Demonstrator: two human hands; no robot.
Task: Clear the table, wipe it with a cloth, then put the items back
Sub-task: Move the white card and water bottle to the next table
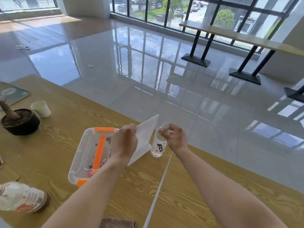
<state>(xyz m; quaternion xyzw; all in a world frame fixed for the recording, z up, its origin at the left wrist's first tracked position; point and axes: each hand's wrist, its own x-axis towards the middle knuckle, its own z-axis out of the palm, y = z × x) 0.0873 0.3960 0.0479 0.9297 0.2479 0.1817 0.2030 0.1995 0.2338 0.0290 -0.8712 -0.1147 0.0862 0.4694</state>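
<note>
On the wooden table (65, 145) my left hand (124, 143) grips the edge of a white plastic sign stand (144, 137), which leans tilted beside a clear storage box (85, 152) with orange latches. My right hand (174, 135) pinches the top of a small water bottle (158, 146) that stands upright near the table's far edge. A brown cloth (118, 222) lies at the near edge between my forearms.
At the left stand a white paper cup (41, 108), a dark plant pot (20, 121) and a green book (12, 94). A crumpled snack bag (19, 197) lies near left. Beyond the table is glossy tiled floor and a long bench table (230, 33).
</note>
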